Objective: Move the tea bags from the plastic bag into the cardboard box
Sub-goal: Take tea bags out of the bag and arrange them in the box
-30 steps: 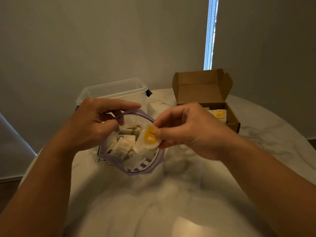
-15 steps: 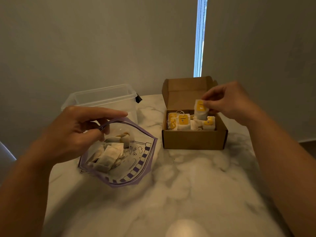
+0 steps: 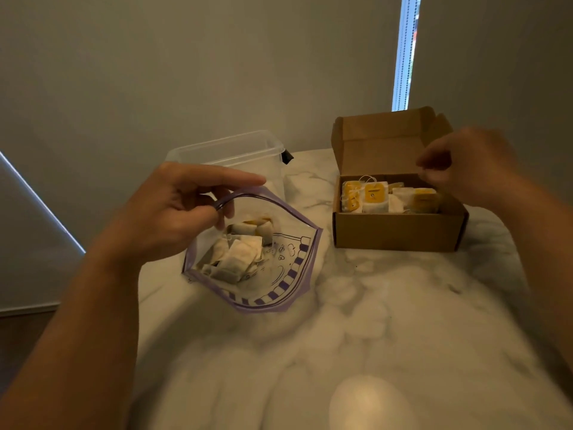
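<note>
1. The left hand (image 3: pixel 173 212) pinches the rim of the bag (image 3: pixel 288 274), index finger straight; I judge this props the mouth wide for reaching in
2. Some tea bags (image 3: pixel 238 256) lie heaped in the bag, so several remain to move
3. The box (image 3: pixel 397 228) stands close by, lid up, with more inside
4. The right hand (image 3: pixel 465 162) hovers over the box, blurred, fingers curled; I cannot tell whether it holds anything

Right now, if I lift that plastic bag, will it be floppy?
Probably floppy: the plastic bag curves limply where the left hand pinches its rim. Likely light: only a few tea bags inside.
</note>
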### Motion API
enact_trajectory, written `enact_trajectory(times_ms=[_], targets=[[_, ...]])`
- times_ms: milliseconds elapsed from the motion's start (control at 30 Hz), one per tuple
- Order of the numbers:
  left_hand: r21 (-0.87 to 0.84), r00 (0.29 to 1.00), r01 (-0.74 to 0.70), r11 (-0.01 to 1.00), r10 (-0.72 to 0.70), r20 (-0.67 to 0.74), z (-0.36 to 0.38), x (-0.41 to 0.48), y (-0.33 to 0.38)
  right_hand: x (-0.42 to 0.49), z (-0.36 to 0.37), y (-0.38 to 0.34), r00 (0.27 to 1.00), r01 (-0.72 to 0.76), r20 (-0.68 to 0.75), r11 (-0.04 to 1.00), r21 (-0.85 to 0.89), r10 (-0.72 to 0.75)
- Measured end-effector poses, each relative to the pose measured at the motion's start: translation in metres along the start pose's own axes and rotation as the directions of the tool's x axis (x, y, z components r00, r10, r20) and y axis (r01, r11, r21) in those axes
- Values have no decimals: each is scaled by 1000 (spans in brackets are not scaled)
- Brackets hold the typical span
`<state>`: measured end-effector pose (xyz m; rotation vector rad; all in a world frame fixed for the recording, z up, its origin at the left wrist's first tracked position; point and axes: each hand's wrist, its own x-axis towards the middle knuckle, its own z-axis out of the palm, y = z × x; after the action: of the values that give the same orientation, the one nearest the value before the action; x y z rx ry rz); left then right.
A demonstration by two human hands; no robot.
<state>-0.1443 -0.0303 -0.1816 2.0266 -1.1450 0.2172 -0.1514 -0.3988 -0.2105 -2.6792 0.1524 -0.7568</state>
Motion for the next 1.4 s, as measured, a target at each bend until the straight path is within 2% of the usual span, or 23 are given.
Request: enact_trajectory(times_ms=[67, 133, 233, 300, 333, 367, 433, 533, 600, 767, 967, 1033, 1167, 1267, 1400], targets=[[4, 1000, 4, 1000, -4, 0, 1, 1, 1, -10, -11, -13, 998, 15, -54, 992, 126, -8], [17, 1000, 4, 1000, -4, 3, 2, 1, 1, -25, -22, -31, 1000, 25, -8, 935, 354, -24], [20, 1000, 26, 999, -25, -5, 3, 0, 0, -50, -31, -68, 974, 25, 153, 750, 662, -168], [24, 1000, 29, 999, -29, -7, 2, -1, 0, -65, -31, -92, 925, 3, 236, 627, 779, -297], [26, 1000, 29, 999, -29, -6, 1, -1, -1, -73, -29, -103, 890, -8, 280, 602, 799, -360], [26, 1000, 28, 999, -28, -3, 1, -1, -1, -79, -25, -114, 848, -13, 329, 605, 796, -415], [15, 1000, 20, 1000, -20, 17, 0, -2, 0, -90, -11, -131, 780, 20, 411, 675, 737, -472], [16, 998, 22, 1000, -23, 53, -1, -3, 1, -99, 13, -154, 763, 206, 405, 783, 587, -504], [26, 998, 26, 999, -28, 65, 0, -2, 1, -99, 28, -168, 749, 310, 405, 818, 485, -525], [33, 997, 30, 999, -32, 74, 2, -2, 2, -90, 60, -194, 731, 394, 430, 843, 366, -529], [60, 996, 41, 997, -45, 76, 2, -2, 2, -91, 76, -205, 668, 479, 477, 820, 312, -572], [66, 996, 40, 997, -45, 73, 2, -2, 2, -92, 77, -206, 687, 454, 469, 832, 319, -555], [78, 997, 35, 996, -40, 65, 2, -2, 3, -95, 78, -210, 618, 457, 594, 851, 260, -514], [67, 998, 28, 997, -31, 53, 2, -2, 5, -92, 73, -203, 735, 417, 437, 854, 311, -518], [53, 998, 35, 998, -37, 47, 1, -2, 4, -92, 55, -185, 819, 347, 349, 878, 329, -455]])
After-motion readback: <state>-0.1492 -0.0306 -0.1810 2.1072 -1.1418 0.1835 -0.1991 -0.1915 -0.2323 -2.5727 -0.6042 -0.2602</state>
